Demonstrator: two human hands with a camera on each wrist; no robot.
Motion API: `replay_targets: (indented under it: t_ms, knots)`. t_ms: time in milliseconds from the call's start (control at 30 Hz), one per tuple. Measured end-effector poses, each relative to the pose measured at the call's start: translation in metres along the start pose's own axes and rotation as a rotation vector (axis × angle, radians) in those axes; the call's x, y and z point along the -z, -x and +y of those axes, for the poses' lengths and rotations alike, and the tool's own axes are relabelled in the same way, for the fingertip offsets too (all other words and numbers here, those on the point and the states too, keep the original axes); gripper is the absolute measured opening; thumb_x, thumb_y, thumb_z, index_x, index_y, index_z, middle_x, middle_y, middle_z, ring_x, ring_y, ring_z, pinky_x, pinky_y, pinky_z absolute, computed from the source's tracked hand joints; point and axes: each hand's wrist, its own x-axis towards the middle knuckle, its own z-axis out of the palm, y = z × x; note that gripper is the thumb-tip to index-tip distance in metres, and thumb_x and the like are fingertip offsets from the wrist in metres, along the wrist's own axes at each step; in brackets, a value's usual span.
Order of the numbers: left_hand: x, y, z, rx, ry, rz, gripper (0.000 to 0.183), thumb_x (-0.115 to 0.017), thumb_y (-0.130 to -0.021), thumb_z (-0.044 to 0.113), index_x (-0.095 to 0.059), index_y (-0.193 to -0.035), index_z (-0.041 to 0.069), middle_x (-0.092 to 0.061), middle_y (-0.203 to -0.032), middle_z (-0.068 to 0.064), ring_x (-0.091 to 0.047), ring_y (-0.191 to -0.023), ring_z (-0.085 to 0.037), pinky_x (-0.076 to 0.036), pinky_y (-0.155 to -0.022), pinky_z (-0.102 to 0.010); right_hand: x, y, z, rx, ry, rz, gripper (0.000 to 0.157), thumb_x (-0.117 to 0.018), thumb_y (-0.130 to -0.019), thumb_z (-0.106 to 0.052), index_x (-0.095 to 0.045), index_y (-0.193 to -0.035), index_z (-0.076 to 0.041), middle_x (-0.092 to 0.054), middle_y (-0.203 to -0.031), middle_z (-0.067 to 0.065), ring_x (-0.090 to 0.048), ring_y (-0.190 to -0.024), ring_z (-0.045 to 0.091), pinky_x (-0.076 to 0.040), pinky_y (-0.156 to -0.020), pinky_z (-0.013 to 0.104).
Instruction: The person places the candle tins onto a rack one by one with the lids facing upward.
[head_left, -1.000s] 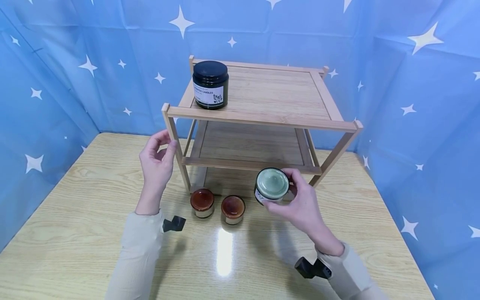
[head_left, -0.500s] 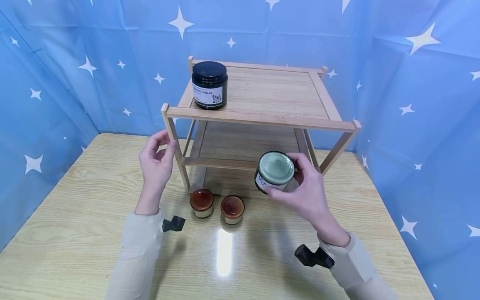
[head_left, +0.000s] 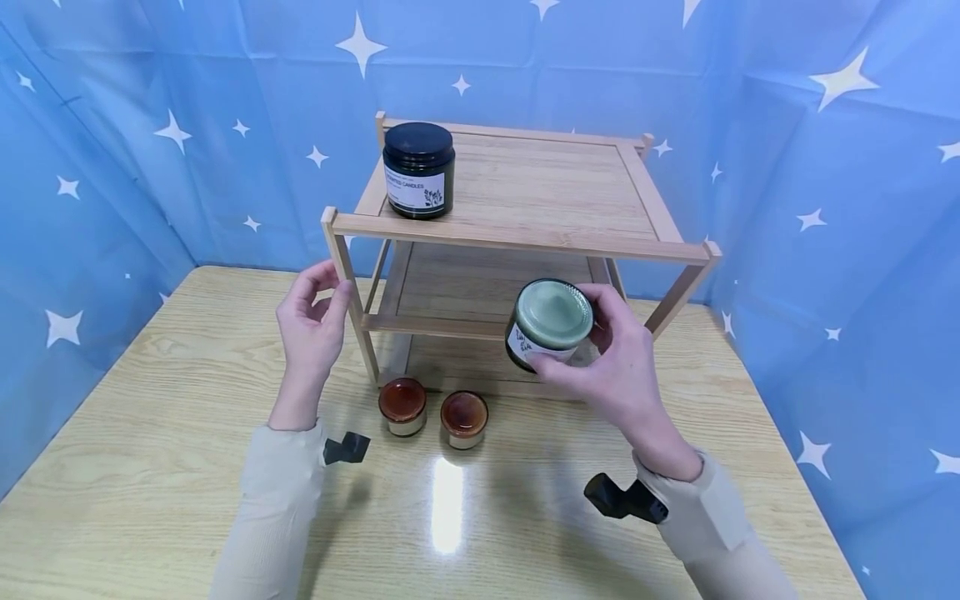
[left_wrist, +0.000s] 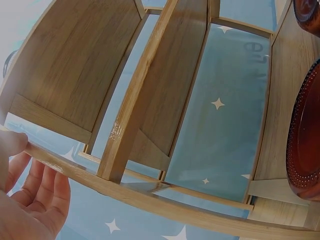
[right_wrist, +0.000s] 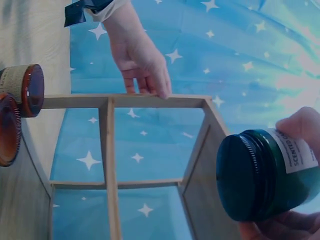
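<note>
The green jar [head_left: 553, 317] is held by the right hand [head_left: 611, 354] before the wooden rack [head_left: 555, 183], its clearance from the middle shelf [head_left: 465, 287] impossible to judge. Its sides are spanned by widely spread thumb and fingers; the far fingertips are hidden. Parts of the middle shelf and the shadowed lower shelf [head_left: 457, 357] are blocked by the jar. The near left post [head_left: 363, 342] is narrowly pinched by the left hand [head_left: 311, 321]. Two amber jars, left [head_left: 402, 400] and right [head_left: 464, 414], are set on the table [head_left: 150, 433] nearer; both are cut off in the left wrist view. The top's left is occupied by a black jar [head_left: 418, 175].
</note>
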Motion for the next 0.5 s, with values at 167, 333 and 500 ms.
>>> replay_targets:
  t_ms: [167, 333, 500]
  knots:
    - [0.001, 0.0, -0.002, -0.003, 0.0, 0.004, 0.022, -0.058, -0.089, -0.011, -0.058, -0.109, -0.019, -0.06, -0.088, 0.007, -0.058, -0.085, -0.01, -0.052, -0.071, -0.017, 0.0, -0.008, -0.008, 0.024, -0.039, 0.02, 0.061, -0.082, -0.06, 0.007, -0.054, -0.115, 0.009, -0.061, -0.105, 0.009, -0.059, -0.089, 0.018, -0.051, -0.074, 0.018]
    - [0.001, 0.0, -0.001, 0.001, -0.003, 0.006, 0.022, -0.058, -0.089, -0.011, -0.058, -0.109, -0.019, -0.06, -0.088, 0.007, -0.058, -0.085, -0.01, -0.052, -0.07, -0.016, -0.001, -0.016, -0.015, 0.033, -0.076, 0.03, 0.06, -0.08, -0.061, 0.007, -0.055, -0.116, 0.009, -0.061, -0.106, 0.007, -0.059, -0.091, 0.02, -0.052, -0.076, 0.019]
    - [0.0, 0.0, 0.0, 0.005, -0.002, 0.005, 0.021, -0.058, -0.089, -0.011, -0.058, -0.109, -0.019, -0.06, -0.088, 0.006, -0.058, -0.085, -0.01, -0.051, -0.07, -0.017, -0.004, -0.022, -0.02, 0.047, -0.143, 0.04, 0.06, -0.079, -0.062, 0.007, -0.056, -0.117, 0.009, -0.062, -0.108, 0.007, -0.059, -0.094, 0.023, -0.053, -0.08, 0.023]
